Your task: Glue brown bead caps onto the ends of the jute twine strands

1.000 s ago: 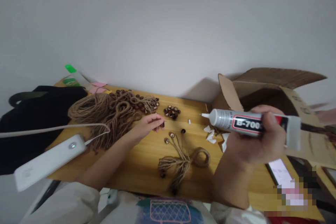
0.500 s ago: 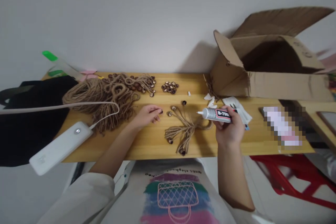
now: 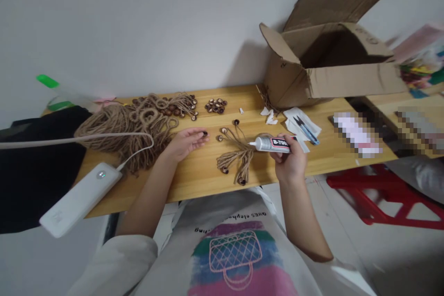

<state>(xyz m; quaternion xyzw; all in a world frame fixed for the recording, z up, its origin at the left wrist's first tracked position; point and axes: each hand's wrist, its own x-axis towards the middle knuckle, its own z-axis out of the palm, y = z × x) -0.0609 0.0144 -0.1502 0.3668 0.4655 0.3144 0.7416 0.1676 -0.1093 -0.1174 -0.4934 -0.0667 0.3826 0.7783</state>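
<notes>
My right hand (image 3: 290, 159) is closed around a grey glue tube (image 3: 272, 144) with a red and black label, its white nozzle pointing left just above a jute tassel (image 3: 237, 159) tipped with brown beads. My left hand (image 3: 185, 141) rests on the wooden table (image 3: 194, 180) to the left of the tassel, its fingertips pinching a small dark bead (image 3: 205, 133). A little heap of brown beads (image 3: 215, 105) lies farther back.
A pile of jute cord and finished loops (image 3: 138, 125) lies at the left beside a black bag (image 3: 31, 166). A white power bank (image 3: 78, 199) with its cable sits at the front left. An open cardboard box (image 3: 326, 64), paper scraps and small scissors (image 3: 305, 129) are at the right.
My right hand has brought the glue tube down from close to the camera to the tassel on the table. The view has tilted downward. My left hand stays by the beads.
</notes>
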